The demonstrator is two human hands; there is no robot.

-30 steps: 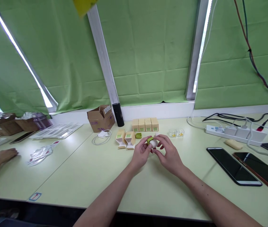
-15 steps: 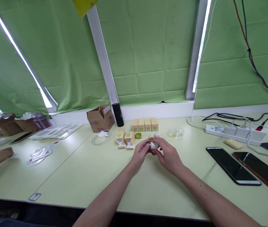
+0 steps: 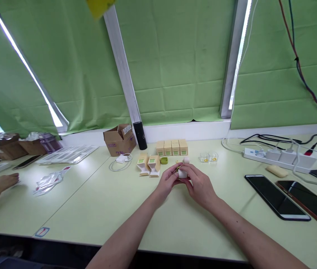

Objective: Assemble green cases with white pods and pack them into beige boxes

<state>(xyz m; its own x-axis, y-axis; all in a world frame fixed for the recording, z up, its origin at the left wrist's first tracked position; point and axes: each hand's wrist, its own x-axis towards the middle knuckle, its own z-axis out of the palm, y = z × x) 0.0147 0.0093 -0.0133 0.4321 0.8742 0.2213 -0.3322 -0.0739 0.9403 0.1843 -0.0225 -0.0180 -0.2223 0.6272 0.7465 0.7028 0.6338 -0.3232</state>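
Both my left hand (image 3: pixel 168 181) and my right hand (image 3: pixel 200 184) are closed around a small white rounded piece (image 3: pixel 182 174), just above the table. A yellow-green edge shows on its left side, next to my left fingertips; my fingers hide the rest. Just beyond my hands lie a small white block (image 3: pixel 186 159) and a little green square tray (image 3: pixel 164 160). To the left of them are two opened small cardboard boxes (image 3: pixel 154 164) with green labels. Behind stands a row of several closed small boxes (image 3: pixel 172 147).
Clear plastic cups (image 3: pixel 208 157) with yellow bits sit right of the boxes. Phones (image 3: pixel 276 197) and a power strip (image 3: pixel 278 158) with cables lie to the right. A carton (image 3: pixel 120 141) and black cylinder (image 3: pixel 139 136) stand behind. Another person's hand (image 3: pixel 7 181) is far left, near plastic packets (image 3: pixel 49 182).
The white piece has turned slightly between my fingers; my hands stay in nearly the same place. The other person's hand at far left has shifted slightly right.
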